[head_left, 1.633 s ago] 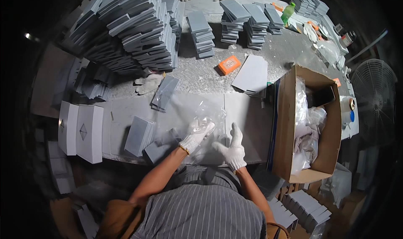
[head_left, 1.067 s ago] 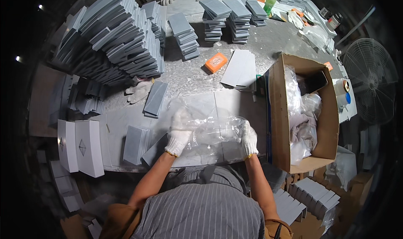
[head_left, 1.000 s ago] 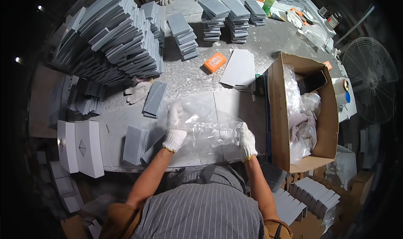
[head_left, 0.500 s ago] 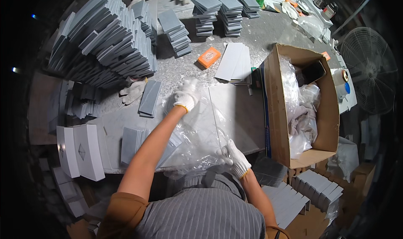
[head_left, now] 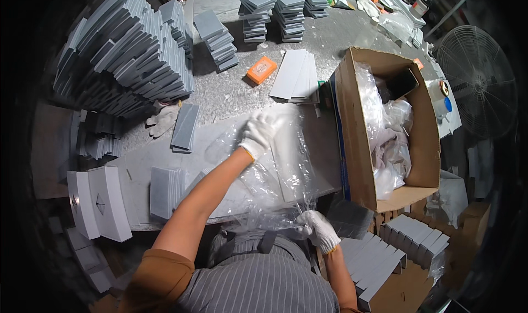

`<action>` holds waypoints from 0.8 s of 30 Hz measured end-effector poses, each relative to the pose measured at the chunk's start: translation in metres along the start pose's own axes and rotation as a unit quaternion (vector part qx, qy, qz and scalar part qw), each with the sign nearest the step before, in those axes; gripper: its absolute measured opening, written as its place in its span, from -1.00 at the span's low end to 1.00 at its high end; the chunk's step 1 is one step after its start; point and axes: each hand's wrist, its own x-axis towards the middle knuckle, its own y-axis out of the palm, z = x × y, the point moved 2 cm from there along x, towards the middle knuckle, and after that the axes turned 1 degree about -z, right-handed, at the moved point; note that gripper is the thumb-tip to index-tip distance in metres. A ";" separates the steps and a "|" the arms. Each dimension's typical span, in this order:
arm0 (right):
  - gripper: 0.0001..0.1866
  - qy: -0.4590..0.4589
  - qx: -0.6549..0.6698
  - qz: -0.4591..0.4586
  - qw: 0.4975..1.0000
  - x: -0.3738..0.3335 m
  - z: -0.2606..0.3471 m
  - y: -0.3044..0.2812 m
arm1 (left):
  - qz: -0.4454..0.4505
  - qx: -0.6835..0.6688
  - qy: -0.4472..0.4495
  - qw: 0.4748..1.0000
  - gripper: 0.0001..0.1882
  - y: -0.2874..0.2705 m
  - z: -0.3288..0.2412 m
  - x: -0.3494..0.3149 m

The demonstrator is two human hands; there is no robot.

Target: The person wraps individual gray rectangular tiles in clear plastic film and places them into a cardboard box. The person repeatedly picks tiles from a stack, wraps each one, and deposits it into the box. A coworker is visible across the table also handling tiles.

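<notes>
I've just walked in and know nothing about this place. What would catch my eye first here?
Probably the clear plastic bag stretched over the grey table, the white-gloved left hand at its far end and the right hand gripping its near end at the table's edge. Next, the big leaning stacks of grey flat boxes at far left, and the open cardboard carton stuffed with more plastic bags on the right.

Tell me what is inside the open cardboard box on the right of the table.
The cardboard box holds crumpled clear plastic bags and a dark flat object near its far end. Whatever lies beneath the bags, and the box floor, is covered.
</notes>
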 end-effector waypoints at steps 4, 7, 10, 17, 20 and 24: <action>-0.63 0.030 0.081 -0.134 0.987 -0.008 -0.005 0.017 | -0.071 -0.118 0.048 0.989 -0.56 -0.024 -0.060 -0.038; -0.64 -0.012 0.120 -0.122 0.985 -0.010 -0.010 0.011 | -0.084 -0.126 0.066 0.986 -0.45 -0.033 -0.073 -0.060; -0.69 -0.059 -0.018 -0.175 0.983 -0.028 -0.018 -0.016 | 0.018 -0.097 0.113 0.989 -0.34 -0.038 -0.065 -0.067; -0.75 -0.078 -0.403 -0.281 0.867 -0.054 -0.036 -0.079 | 0.042 -0.039 0.211 0.976 -0.26 -0.023 -0.055 -0.060; -0.77 -0.144 -0.491 -0.370 0.775 -0.045 -0.055 -0.097 | 0.076 -0.005 0.222 0.972 -0.28 -0.043 -0.062 -0.057; -0.79 -0.181 -0.539 -0.438 0.696 -0.040 -0.069 -0.107 | -0.088 0.168 0.231 0.954 -0.33 -0.006 -0.047 -0.063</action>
